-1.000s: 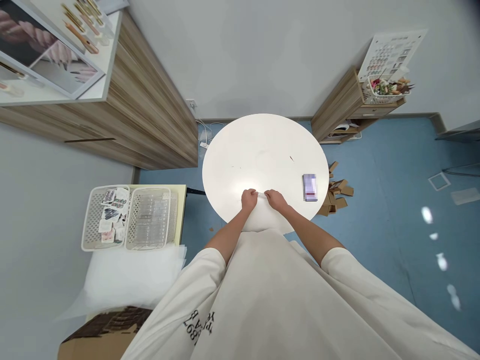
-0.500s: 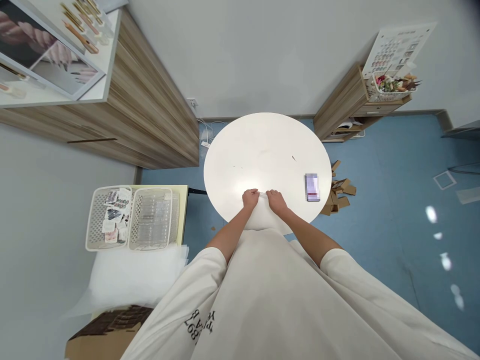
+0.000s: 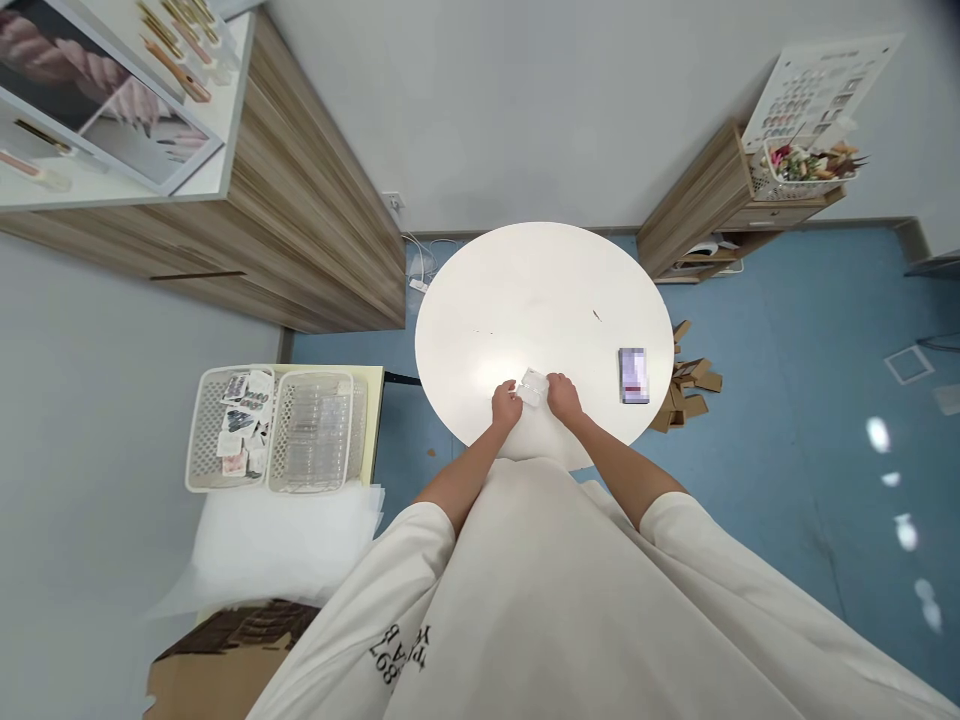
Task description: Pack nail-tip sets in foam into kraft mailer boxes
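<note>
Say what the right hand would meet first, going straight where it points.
Likely the small clear piece beside the right hand, though depth, and whether the two touch, is unclear.

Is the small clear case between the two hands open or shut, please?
The clear case looks open: two panels meet at a middle line, between left hand and right hand.

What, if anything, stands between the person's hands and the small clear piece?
Nothing visible: the left hand and right hand are at opposite sides of the small clear piece. The purple item on the white table lies farther right.
</note>
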`<state>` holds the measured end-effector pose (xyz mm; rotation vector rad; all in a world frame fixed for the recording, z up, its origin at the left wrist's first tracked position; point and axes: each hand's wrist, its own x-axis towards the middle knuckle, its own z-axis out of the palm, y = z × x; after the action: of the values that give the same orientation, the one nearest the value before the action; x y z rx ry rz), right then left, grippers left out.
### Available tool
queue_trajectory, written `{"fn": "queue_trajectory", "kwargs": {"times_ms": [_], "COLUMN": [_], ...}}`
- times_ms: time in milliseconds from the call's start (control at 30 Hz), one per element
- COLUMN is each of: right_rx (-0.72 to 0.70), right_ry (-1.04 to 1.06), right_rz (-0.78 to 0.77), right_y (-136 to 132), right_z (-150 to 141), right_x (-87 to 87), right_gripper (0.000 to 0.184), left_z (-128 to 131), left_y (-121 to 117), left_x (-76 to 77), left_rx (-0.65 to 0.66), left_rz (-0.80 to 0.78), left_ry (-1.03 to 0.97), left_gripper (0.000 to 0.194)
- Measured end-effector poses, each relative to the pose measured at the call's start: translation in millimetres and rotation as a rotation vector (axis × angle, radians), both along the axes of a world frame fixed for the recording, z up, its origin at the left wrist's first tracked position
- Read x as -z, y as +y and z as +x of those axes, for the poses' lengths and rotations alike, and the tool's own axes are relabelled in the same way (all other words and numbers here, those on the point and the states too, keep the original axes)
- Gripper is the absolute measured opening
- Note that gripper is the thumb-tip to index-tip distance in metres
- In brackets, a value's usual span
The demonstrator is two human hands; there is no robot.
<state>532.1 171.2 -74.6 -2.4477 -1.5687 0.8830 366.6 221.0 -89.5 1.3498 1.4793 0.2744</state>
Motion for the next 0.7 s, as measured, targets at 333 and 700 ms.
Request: {"fn": "queue_trajectory", "kwargs": {"times_ms": [333,700], "right_rx": [0.212,0.240], "right_ry": [0.324,0.416], "right_rz": [0.033,0.057], "right_y": [-28.7,-32.2], "right_z": [-10.5,-19.4], "right_x": [11.0,15.6], "right_gripper": [0.046,0.045], "left_z": [-27.2,-18.8], "left_y": [-23.0,-21.2], "left_x": [0.0,1.0], "left_rx": [0.052,0.119], "left_rz": [-0.068,-0.090], "left_ry": [-0.002,-0.076], "left_gripper": [0.051,0.049]}}
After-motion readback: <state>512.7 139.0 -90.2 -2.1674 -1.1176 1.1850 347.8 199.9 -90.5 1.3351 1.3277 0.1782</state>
